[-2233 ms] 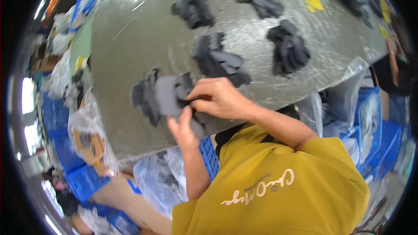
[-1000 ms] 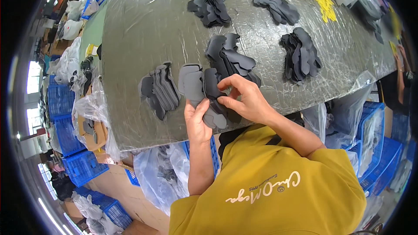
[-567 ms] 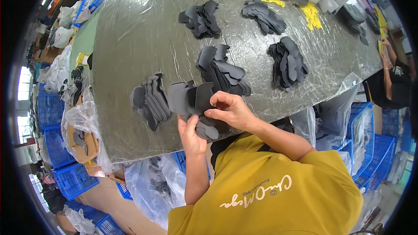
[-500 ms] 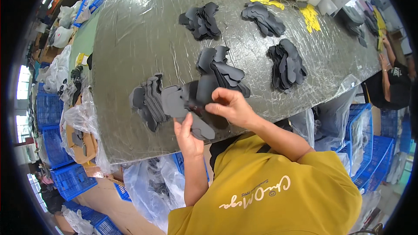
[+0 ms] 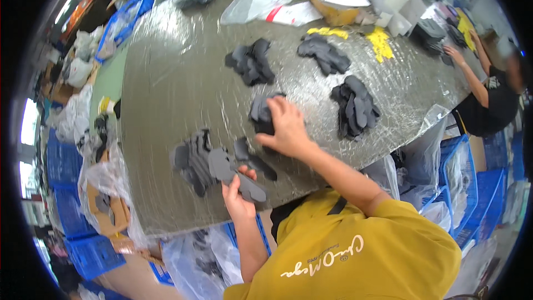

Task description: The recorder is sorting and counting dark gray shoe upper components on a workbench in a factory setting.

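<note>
1. In the head view, we see a flat gray piece (image 5: 221, 165) just below and left of the middle of the frame. Its long side slants: one end points to the upper left, the other to the lower right.
2. The left hand (image 5: 240, 204) pinches this piece between thumb and fingers. Its arm comes up from the bottom edge, leaning a little left.
3. The right hand (image 5: 290, 130) is near the middle, with its fingers spread over a dark pile (image 5: 260, 112). We cannot tell if they touch it. Its arm slants up and left from the lower right.
4. Between the two hands, we see a dark piece (image 5: 256, 162) lying on the table (image 5: 150, 105). It slants the same way, from upper left to lower right.
5. Just left of the gray piece, we see a striped gray pile (image 5: 194, 158).
</note>
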`<action>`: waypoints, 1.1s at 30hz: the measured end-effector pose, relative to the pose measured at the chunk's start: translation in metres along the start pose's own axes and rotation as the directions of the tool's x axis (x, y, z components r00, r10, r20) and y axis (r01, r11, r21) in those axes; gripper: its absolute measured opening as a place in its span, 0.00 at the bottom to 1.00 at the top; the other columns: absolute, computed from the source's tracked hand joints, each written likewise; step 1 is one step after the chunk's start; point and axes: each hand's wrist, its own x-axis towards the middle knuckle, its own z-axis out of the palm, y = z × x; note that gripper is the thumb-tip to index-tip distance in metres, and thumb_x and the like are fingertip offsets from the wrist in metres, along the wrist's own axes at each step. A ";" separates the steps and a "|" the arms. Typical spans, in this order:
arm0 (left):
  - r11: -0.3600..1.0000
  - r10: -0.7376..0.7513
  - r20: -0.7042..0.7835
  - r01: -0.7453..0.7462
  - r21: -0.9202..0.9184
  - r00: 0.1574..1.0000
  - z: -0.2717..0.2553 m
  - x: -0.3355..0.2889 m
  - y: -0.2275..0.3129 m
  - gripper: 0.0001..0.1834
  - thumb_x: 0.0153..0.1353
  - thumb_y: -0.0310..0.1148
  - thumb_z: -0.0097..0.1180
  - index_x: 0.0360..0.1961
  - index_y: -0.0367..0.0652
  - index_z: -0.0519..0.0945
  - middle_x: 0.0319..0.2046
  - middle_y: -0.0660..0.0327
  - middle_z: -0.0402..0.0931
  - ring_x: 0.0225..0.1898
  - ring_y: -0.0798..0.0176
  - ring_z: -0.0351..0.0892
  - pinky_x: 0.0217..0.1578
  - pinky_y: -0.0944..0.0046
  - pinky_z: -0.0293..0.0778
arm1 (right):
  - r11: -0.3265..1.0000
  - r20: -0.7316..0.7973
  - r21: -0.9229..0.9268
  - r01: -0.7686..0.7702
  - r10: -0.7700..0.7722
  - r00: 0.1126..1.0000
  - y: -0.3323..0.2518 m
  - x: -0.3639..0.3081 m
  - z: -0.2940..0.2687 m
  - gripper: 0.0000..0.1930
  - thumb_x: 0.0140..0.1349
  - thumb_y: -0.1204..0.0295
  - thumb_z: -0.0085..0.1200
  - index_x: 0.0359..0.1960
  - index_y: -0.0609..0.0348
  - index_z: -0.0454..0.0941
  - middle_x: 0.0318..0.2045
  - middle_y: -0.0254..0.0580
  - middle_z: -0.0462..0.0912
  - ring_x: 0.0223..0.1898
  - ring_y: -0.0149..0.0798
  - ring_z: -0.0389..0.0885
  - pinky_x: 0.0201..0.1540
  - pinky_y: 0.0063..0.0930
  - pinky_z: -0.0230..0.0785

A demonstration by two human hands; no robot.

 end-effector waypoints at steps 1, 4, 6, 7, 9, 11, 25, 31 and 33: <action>1.000 -0.008 0.022 0.008 -0.011 1.000 -0.004 0.002 -0.003 0.23 0.63 0.28 0.49 0.58 0.40 0.62 0.44 0.50 0.75 0.42 0.52 0.79 0.46 0.52 0.75 | 1.000 0.015 -0.030 0.004 -0.004 1.000 -0.008 0.000 0.008 0.48 0.41 0.54 0.67 0.62 0.61 0.58 0.60 0.56 0.60 0.61 0.58 0.59 0.60 0.53 0.53; 0.999 -0.034 0.003 0.033 0.036 0.999 0.005 0.002 -0.004 0.23 0.63 0.28 0.49 0.59 0.40 0.62 0.45 0.50 0.75 0.43 0.52 0.78 0.46 0.51 0.76 | 0.993 0.063 -0.119 -0.003 0.011 0.998 -0.005 0.001 0.019 0.48 0.41 0.56 0.66 0.64 0.59 0.55 0.62 0.58 0.57 0.64 0.58 0.56 0.60 0.55 0.51; 0.998 -0.037 0.016 0.036 0.051 0.999 0.006 0.003 -0.004 0.22 0.64 0.29 0.47 0.59 0.40 0.61 0.45 0.50 0.74 0.44 0.52 0.78 0.46 0.51 0.76 | 0.996 0.046 -0.085 -0.007 0.011 0.999 0.003 -0.003 0.019 0.45 0.42 0.60 0.65 0.63 0.57 0.56 0.63 0.56 0.57 0.64 0.59 0.56 0.61 0.54 0.51; 0.999 -0.026 0.030 0.024 0.046 0.999 0.004 0.002 -0.004 0.22 0.64 0.29 0.47 0.59 0.40 0.61 0.46 0.50 0.74 0.44 0.51 0.78 0.46 0.51 0.76 | 0.997 0.015 -0.070 0.024 -0.023 1.000 0.005 -0.005 0.020 0.44 0.42 0.62 0.64 0.63 0.56 0.57 0.63 0.55 0.57 0.64 0.59 0.56 0.61 0.53 0.51; 0.999 -0.018 0.034 0.017 0.043 0.999 0.002 -0.001 -0.002 0.22 0.65 0.30 0.47 0.59 0.40 0.61 0.46 0.50 0.74 0.44 0.51 0.78 0.45 0.51 0.76 | 0.998 -0.061 -0.025 0.061 -0.063 0.996 0.009 -0.010 0.019 0.40 0.42 0.67 0.62 0.61 0.53 0.60 0.63 0.51 0.58 0.63 0.59 0.58 0.62 0.51 0.52; 0.999 -0.020 0.022 0.019 0.031 1.000 0.001 -0.003 0.002 0.20 0.65 0.30 0.46 0.57 0.39 0.63 0.45 0.51 0.74 0.42 0.53 0.78 0.44 0.52 0.77 | 0.996 -0.082 -0.014 0.083 -0.084 0.993 0.012 -0.016 0.023 0.40 0.42 0.68 0.61 0.61 0.53 0.61 0.63 0.50 0.59 0.63 0.57 0.58 0.62 0.51 0.52; 0.997 -0.024 0.257 0.042 -0.064 0.966 0.012 -0.004 0.022 0.22 0.63 0.30 0.46 0.58 0.39 0.62 0.53 0.47 0.69 0.51 0.49 0.74 0.52 0.44 0.73 | 0.985 -0.115 -0.045 0.164 -0.168 0.979 -0.007 0.005 0.012 0.34 0.45 0.65 0.63 0.58 0.54 0.67 0.59 0.47 0.65 0.60 0.52 0.63 0.61 0.48 0.52; 0.991 0.047 0.206 -0.071 0.111 0.978 0.025 -0.010 0.011 0.25 0.63 0.24 0.47 0.62 0.38 0.59 0.54 0.53 0.69 0.50 0.56 0.75 0.53 0.57 0.72 | 0.806 0.145 0.578 0.129 -0.257 0.955 -0.057 -0.027 -0.037 0.18 0.49 0.70 0.66 0.42 0.58 0.77 0.40 0.44 0.78 0.36 0.39 0.81 0.38 0.28 0.73; 0.970 0.108 0.199 -0.148 0.194 0.974 0.031 -0.010 0.005 0.30 0.62 0.24 0.48 0.65 0.38 0.56 0.59 0.58 0.65 0.59 0.61 0.67 0.59 0.62 0.63 | 0.794 0.145 0.597 0.115 -0.248 0.958 -0.056 -0.031 -0.028 0.17 0.49 0.70 0.67 0.41 0.60 0.78 0.37 0.43 0.79 0.30 0.35 0.81 0.34 0.25 0.73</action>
